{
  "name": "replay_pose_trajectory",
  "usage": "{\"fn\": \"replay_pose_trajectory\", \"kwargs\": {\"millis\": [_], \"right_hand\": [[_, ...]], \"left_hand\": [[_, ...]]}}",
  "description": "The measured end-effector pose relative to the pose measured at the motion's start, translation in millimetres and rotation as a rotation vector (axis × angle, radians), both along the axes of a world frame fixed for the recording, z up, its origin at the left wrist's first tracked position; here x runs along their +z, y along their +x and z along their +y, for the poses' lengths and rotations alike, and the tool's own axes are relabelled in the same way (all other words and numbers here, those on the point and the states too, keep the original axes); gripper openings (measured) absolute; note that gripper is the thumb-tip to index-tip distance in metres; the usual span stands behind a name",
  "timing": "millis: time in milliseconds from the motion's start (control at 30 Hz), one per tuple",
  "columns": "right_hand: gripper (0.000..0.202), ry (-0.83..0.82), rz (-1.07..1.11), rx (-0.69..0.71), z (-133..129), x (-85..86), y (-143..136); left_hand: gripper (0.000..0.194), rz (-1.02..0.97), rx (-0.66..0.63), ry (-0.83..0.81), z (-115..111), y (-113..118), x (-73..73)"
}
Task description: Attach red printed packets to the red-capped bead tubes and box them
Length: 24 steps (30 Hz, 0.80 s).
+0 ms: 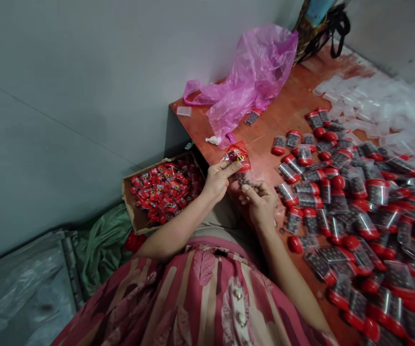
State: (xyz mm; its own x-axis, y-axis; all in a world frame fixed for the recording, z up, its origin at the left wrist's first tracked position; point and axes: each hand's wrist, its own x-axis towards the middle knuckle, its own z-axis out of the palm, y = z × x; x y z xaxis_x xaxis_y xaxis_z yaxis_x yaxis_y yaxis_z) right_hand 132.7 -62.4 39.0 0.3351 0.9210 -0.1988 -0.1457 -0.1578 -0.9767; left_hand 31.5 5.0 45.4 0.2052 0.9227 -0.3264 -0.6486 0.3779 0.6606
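Note:
In front of my body, both hands hold a small plastic packet [244, 161] with a red printed top and a clear lower part showing dark round pellets. My left hand [220, 180] pinches its left side between thumb and fingers. Closed at the lower end is my right hand [259, 202], its thumb and fingertips at the dark pellets. Whether the pellets sit in a container inside the packet I cannot tell. To the right lie many clear containers [306, 188] with red caps and dark pellets inside.
A cardboard box [126, 192] of red packets [167, 187] stands left of the orange-red table [265, 139]. A pink plastic bag [254, 67] lies at the table's far side. Empty clear containers [383, 105] are heaped at the far right. Green cloth [102, 245] lies at lower left.

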Motion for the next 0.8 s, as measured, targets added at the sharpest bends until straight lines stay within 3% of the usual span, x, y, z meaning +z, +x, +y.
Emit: {"fn": "replay_pose_trajectory", "kwargs": {"millis": [333, 533, 633, 733, 800], "right_hand": [[0.021, 0.088, -0.116, -0.019, -0.5, -2.0, -3.4], [0.024, 0.003, 0.108, 0.022, 0.4, -6.5, -0.5], [0.022, 0.044, -0.063, -0.013, -2.4, -6.2, 0.7], [0.02, 0.118, -0.276, -0.063, -3.8, -5.3, 2.0], [0.02, 0.1, -0.237, -0.049, -2.5, -5.7, 2.2]], "left_hand": [[0.034, 0.042, -0.041, -0.016, -2.5, 0.2, -0.2], [0.031, 0.052, -0.191, -0.064, 2.6, -6.7, 6.1], [0.029, 0.062, -0.24, -0.092, 5.7, -9.4, 6.5], [0.028, 0.066, -0.164, -0.109, 5.2, -6.3, 3.1], [0.029, 0.048, -0.136, -0.125, 2.4, -2.5, 0.2]]}}
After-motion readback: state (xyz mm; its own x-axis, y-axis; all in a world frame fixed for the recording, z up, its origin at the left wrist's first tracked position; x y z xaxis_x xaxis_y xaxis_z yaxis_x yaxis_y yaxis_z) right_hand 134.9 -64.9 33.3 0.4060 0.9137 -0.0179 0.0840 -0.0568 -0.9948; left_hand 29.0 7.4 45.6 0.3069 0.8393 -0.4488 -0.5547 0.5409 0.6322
